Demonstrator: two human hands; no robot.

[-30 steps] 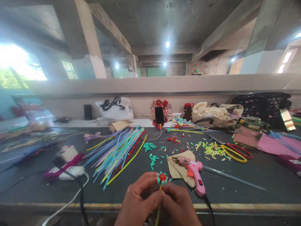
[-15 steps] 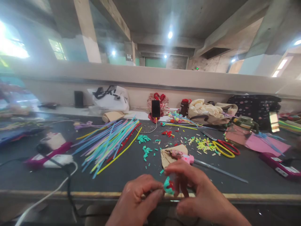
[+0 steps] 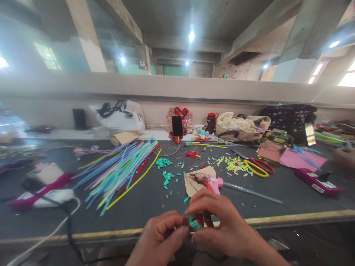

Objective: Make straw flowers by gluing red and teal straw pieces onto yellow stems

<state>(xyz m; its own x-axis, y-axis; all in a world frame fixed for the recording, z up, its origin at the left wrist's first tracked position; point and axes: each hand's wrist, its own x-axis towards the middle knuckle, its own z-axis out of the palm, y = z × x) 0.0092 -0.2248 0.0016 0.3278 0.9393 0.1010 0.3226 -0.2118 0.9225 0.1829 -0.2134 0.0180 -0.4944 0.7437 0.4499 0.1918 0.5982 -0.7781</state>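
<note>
A small teal-and-red pipe-cleaner piece [image 3: 195, 222] is held just above the table's front edge. My left hand [image 3: 163, 234] pinches it from the left between thumb and fingertips. My right hand [image 3: 222, 221] closes round its right side, thumb below and fingers above, partly hiding it. Just beyond the hands, a pink glue gun [image 3: 212, 182] lies on a tan sheet [image 3: 191, 186], a clear glue stick [image 3: 252, 192] sticking out of its back. Short cut teal pieces [image 3: 167, 178], red pieces [image 3: 191, 154] and yellow pieces [image 3: 231, 164] are scattered farther back.
Long coloured pipe cleaners [image 3: 124, 173] lie in a bundle at left. Scissors with red and yellow handles [image 3: 260, 168] rest at right. Purple power strips [image 3: 318, 183] flank the work area, with a white cable [image 3: 74, 210] at left. A phone [image 3: 177, 126] stands at the back.
My right hand's fingers have closed in on the teal-and-red piece from the right. The piece is now more covered. The view has turned slightly right.
</note>
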